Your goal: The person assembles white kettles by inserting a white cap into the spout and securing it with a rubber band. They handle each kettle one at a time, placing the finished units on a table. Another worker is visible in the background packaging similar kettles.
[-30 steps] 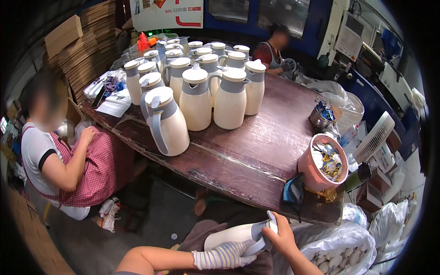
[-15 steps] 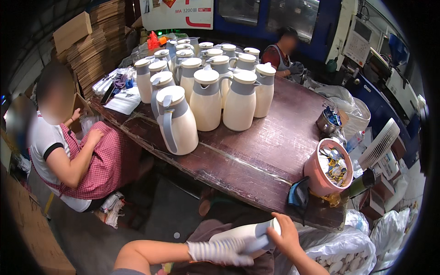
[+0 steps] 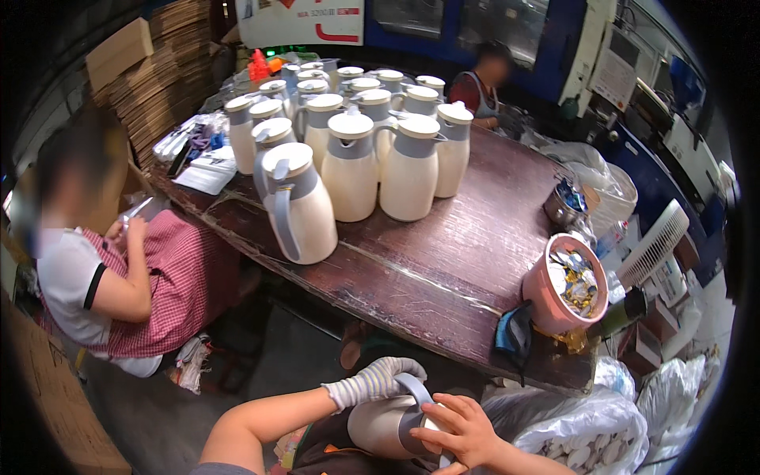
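Two hands clasping smooth cream jug (image 3: 380,423), knit-gloved left hand (image 3: 380,378) on grey handle, bare right hand (image 3: 461,425) at collar.

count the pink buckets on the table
1: the pink bucket stands near the right end of the table, full of small parts; none seems hidden.

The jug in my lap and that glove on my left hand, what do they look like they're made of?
The jug looks like smooth cream plastic or coated metal with a faint sheen; its grey collar and handle seem to be matte plastic. The glove on the left hand is knit fabric, judging by its ribbed striped weave.
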`<state>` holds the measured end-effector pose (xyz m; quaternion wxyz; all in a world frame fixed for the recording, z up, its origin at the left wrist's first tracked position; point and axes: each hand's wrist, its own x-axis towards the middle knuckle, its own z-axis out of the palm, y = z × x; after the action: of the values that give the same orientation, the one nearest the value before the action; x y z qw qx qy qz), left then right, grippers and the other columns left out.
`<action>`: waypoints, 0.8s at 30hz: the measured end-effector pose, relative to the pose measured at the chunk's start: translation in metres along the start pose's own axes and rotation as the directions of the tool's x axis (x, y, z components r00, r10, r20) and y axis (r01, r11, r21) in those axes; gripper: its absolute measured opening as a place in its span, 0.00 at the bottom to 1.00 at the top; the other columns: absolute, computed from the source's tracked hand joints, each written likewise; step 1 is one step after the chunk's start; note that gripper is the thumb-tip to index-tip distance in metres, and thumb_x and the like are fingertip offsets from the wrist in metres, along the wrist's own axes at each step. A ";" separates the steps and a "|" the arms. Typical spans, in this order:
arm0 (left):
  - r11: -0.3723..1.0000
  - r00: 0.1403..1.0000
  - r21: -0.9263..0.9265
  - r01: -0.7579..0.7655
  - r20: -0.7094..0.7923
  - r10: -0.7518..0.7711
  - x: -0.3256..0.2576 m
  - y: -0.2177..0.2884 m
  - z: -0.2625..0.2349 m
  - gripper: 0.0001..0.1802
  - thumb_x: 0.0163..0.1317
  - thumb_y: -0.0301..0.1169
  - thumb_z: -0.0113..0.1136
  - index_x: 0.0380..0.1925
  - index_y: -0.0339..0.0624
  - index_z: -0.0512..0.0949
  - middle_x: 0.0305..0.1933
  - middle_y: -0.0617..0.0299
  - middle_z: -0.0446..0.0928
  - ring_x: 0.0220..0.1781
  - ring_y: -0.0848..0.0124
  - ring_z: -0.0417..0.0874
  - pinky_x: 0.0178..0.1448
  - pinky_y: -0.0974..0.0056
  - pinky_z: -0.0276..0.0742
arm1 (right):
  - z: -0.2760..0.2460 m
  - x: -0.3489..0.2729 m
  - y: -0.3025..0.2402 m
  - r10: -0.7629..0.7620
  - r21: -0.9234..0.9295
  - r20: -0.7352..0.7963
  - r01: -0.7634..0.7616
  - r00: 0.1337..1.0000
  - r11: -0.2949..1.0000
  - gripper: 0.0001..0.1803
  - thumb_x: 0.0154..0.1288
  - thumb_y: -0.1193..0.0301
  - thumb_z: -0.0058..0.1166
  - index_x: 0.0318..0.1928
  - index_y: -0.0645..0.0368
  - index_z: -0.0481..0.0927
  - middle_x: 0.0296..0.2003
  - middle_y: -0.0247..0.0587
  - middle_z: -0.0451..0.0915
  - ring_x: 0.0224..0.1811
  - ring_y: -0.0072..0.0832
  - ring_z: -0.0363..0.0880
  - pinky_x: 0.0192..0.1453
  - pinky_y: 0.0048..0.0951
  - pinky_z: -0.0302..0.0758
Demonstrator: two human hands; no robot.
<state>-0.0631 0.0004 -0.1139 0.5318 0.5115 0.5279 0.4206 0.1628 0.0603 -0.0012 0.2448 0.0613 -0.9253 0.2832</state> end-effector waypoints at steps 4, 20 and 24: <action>0.957 0.926 0.048 0.285 0.244 -0.288 -0.018 0.027 -0.015 0.12 0.56 0.30 0.63 0.41 0.40 0.81 0.38 0.64 0.83 0.44 0.69 0.82 0.52 0.63 0.77 | 0.000 -0.016 0.013 0.213 -0.100 -0.043 -0.217 0.976 0.971 0.34 0.52 0.42 0.56 0.54 0.49 0.77 0.56 0.49 0.72 0.58 0.49 0.71 0.55 0.45 0.70; 0.761 0.924 -0.548 0.348 0.065 -0.376 -0.025 0.095 0.064 0.19 0.59 0.35 0.67 0.48 0.42 0.74 0.22 0.69 0.70 0.18 0.81 0.67 0.22 0.74 0.62 | -0.109 0.005 0.118 0.557 0.045 -0.505 -0.625 0.659 0.779 0.08 0.61 0.72 0.58 0.39 0.62 0.81 0.36 0.45 0.81 0.39 0.40 0.80 0.46 0.35 0.75; 0.680 0.909 -0.646 0.347 0.052 -0.414 -0.020 0.098 0.059 0.14 0.61 0.37 0.66 0.40 0.41 0.77 0.20 0.70 0.67 0.18 0.80 0.66 0.22 0.72 0.63 | -0.166 -0.036 0.204 0.496 -0.414 -0.522 -0.714 0.694 0.564 0.14 0.58 0.67 0.60 0.45 0.56 0.82 0.44 0.46 0.81 0.46 0.45 0.79 0.51 0.40 0.74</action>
<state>0.0025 -0.0131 -0.0194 0.7230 0.1561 0.4718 0.4798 0.2120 0.3213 -0.0006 0.2954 -0.3956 -0.8679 0.0550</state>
